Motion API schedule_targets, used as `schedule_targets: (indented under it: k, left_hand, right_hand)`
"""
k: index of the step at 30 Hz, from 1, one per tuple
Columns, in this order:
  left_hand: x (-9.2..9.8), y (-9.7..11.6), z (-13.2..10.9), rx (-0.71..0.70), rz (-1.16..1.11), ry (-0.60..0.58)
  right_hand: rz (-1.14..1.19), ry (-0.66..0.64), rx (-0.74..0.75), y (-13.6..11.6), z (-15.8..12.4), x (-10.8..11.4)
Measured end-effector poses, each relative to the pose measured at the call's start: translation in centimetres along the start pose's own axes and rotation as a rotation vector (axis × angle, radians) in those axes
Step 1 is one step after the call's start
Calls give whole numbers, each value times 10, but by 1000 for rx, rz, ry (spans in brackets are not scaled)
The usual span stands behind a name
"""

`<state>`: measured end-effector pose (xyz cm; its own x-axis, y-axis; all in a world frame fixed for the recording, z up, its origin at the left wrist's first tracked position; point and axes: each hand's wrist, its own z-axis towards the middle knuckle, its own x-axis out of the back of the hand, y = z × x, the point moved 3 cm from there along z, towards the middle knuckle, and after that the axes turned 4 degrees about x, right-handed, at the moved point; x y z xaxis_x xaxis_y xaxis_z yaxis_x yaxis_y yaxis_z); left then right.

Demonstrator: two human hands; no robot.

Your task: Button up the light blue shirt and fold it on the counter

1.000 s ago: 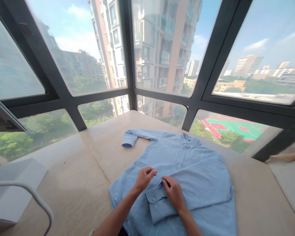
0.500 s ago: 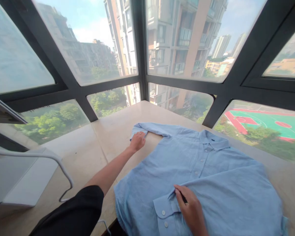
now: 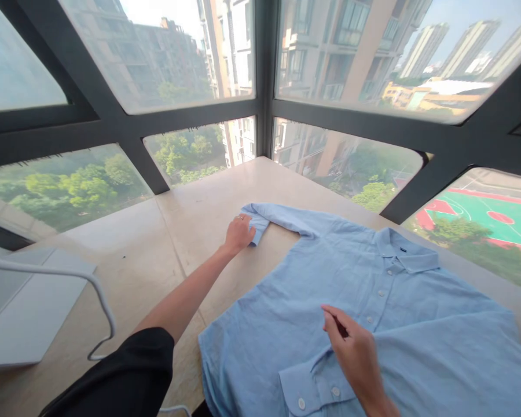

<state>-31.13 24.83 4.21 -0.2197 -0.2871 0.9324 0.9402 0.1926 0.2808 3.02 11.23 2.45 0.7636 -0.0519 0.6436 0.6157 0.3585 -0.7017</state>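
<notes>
A light blue button-up shirt (image 3: 364,301) lies front up on a beige stone ledge (image 3: 191,231) in a window bay. One sleeve is folded across its front, the buttoned cuff (image 3: 312,391) near me. The other sleeve stretches out to the far left. My left hand (image 3: 238,233), a ring on one finger, is closed on that far sleeve's cuff (image 3: 257,221). My right hand (image 3: 351,353) hovers over the shirt front just above the folded sleeve, fingers held loosely together, and I see nothing in it.
A white stand with a curved metal tube (image 3: 69,289) sits on the ledge at the left. Dark window frames (image 3: 264,110) and glass close off the ledge on its far sides. Bare ledge lies between the stand and the shirt.
My left hand went from the shirt's middle out to the far sleeve cuff and closed on it. My right hand lifted off the folded sleeve. The view swung left and down.
</notes>
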Motion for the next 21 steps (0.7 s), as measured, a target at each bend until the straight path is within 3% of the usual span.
schedule_targets:
  k: [4,7,10,14,17,21]
  left_hand:
    - [-1,-2,18,184,28,-40]
    - [-7,-3,29,318,-43,-141]
    - [-12,-7,36,420,-144,-150]
    - [-18,-15,40,514,-203,-176]
    - [-19,-13,41,453,-224,-193]
    - [-10,5,38,336,-245,-122]
  right_hand:
    - [37,-7,114,-29,88,-18]
    - [23,-55,227,-50,152,-54]
    - [-75,-157,312,-62,201,-94]
    - [-265,-281,322,-65,242,-133]
    - [-406,-373,311,-65,258,-149]
    - [-494,-459,433,-72,268,-160]
